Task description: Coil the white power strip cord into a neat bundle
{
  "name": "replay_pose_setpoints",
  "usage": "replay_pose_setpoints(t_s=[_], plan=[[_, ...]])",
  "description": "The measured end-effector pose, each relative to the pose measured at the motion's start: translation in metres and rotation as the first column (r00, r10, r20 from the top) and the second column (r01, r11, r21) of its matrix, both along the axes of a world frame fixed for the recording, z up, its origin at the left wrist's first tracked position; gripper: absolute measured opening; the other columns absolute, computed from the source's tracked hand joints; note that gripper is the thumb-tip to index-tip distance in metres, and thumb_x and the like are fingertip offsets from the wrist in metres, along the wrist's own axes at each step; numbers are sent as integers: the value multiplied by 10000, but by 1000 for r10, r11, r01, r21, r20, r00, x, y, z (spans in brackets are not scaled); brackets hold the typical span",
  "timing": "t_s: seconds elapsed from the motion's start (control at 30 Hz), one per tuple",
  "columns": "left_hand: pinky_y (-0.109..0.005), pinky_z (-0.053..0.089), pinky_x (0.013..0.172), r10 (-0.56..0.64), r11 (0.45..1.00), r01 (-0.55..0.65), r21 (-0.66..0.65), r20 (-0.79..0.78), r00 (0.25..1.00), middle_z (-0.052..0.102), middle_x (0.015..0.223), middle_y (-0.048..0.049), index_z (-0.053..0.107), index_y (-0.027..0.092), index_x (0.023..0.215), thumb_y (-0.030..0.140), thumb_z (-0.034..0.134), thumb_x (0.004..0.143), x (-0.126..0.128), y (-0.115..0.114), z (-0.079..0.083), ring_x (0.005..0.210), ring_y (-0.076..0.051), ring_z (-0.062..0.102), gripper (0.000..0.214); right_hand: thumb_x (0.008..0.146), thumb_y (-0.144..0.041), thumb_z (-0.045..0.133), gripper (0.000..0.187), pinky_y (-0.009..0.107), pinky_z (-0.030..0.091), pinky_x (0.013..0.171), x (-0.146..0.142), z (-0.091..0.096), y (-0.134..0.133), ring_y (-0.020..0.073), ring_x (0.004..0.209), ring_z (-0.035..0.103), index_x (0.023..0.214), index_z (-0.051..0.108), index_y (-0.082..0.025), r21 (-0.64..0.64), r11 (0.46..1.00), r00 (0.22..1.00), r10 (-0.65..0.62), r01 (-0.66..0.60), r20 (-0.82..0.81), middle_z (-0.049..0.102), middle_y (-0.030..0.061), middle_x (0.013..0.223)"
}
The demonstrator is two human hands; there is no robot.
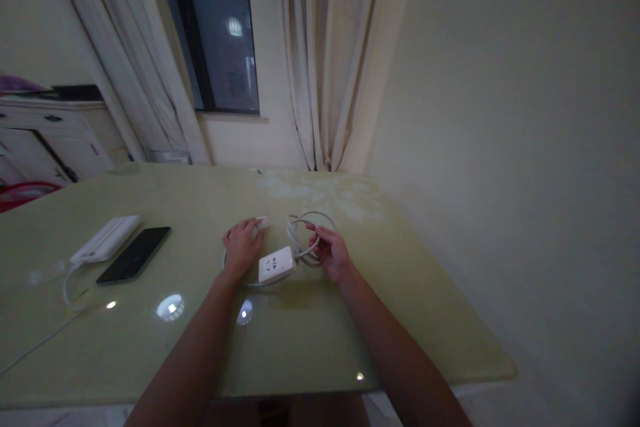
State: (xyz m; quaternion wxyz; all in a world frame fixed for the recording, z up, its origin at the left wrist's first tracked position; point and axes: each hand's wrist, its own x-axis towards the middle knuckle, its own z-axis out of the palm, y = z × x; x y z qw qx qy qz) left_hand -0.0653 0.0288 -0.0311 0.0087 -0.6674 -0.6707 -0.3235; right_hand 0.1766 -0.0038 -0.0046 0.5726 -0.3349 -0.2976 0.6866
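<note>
A small white power strip point(277, 265) with a socket face sits between my two hands, and its white cord point(301, 221) runs in loose loops to its right. Fingers of my right hand point(332, 252) are closed on the looped cord just right of the strip. My left hand point(243, 244) lies left of the strip with its fingers curled over a white plug point(263, 222), whose end shows past the fingertips. Part of the cord passes under the left wrist and along the strip's near side.
A black phone point(134, 255) lies on the glossy table point(300, 353) to the left, beside a white power bank point(107, 239) with a white cable. A wall point(510, 147) borders the right side. Curtains point(330, 60) and a window stand behind, and a cabinet point(55, 127) at far left.
</note>
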Motion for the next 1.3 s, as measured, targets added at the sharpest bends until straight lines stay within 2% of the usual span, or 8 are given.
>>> replay_pose_setpoints(t_s=[0.13, 0.37, 0.53, 0.8, 0.9, 1.0, 1.1, 1.3], plan=[[-478, 406, 1080, -205, 979, 194, 69, 217, 954, 719, 1259, -103, 736, 230, 1143, 448, 487, 963, 8, -3, 9, 1185, -296, 615, 377, 808, -271, 769, 243, 147, 505, 501, 0, 1, 1, 81, 575, 626, 1011, 779, -137, -5, 1000, 996, 4, -5, -88, 694, 2, 695], [-385, 570, 801, -392, 754, 650, -91, 731, 558, 789, 1018, -101, 805, 201, 1036, 693, 504, 901, 13, -28, 35, 907, -281, 719, 592, 808, -258, 791, 259, 127, 499, 506, 0, 5, 5, 65, 600, 622, 1047, 757, -164, 23, 995, 979, -90, 96, -184, 693, -20, 740], [-315, 540, 728, -291, 800, 576, -170, 728, 620, 778, 1008, -53, 781, 233, 1099, 642, 761, 727, 16, -32, 38, 861, -252, 703, 554, 767, -269, 819, 286, 136, 523, 569, -1, 3, 7, 82, 681, 663, 1025, 733, -180, 117, 971, 970, -190, 208, -149, 706, -20, 772], [-280, 490, 654, -84, 945, 319, -74, 886, 457, 750, 913, -54, 738, 182, 1082, 592, 841, 627, 13, -11, 19, 749, -200, 667, 621, 721, -334, 823, 541, 324, 595, 859, -7, -19, 19, 183, 937, 728, 1206, 616, -216, 205, 967, 975, -181, 153, 127, 762, 47, 1036], [-284, 501, 685, -66, 977, 212, -39, 882, 467, 743, 896, -52, 733, 171, 1057, 583, 853, 603, 10, -5, 13, 771, -201, 670, 625, 804, -371, 751, 620, 405, 557, 950, -5, -25, 17, 225, 1024, 710, 1370, 552, -216, 351, 922, 778, -340, 164, 529, 747, 83, 1121], [-293, 517, 720, -63, 988, 153, -8, 887, 457, 742, 918, -64, 728, 159, 1038, 589, 842, 617, 9, -1, 9, 806, -205, 677, 612, 860, -397, 720, 636, 427, 530, 964, -3, -29, 9, 251, 1034, 701, 1443, 529, -229, 457, 887, 467, -375, -71, 801, 742, 100, 1149], [-305, 539, 722, -57, 986, 168, -5, 929, 365, 741, 954, -70, 715, 167, 1044, 599, 826, 637, 9, -1, 9, 831, -214, 691, 604, 831, -339, 757, 626, 419, 512, 955, -2, -32, 6, 254, 970, 700, 1413, 567, -209, 443, 854, 309, -358, -273, 881, 755, 93, 1042], [-337, 566, 883, -194, 924, 374, 82, 942, 274, 735, 1140, -96, 634, 182, 1243, 502, 855, 661, 12, -14, 26, 1008, -225, 709, 701, 731, -173, 783, 624, 330, 491, 834, 2, -36, 10, 189, 729, 598, 1325, 645, -304, 556, 804, 497, -402, -211, 769, 691, -21, 777]])
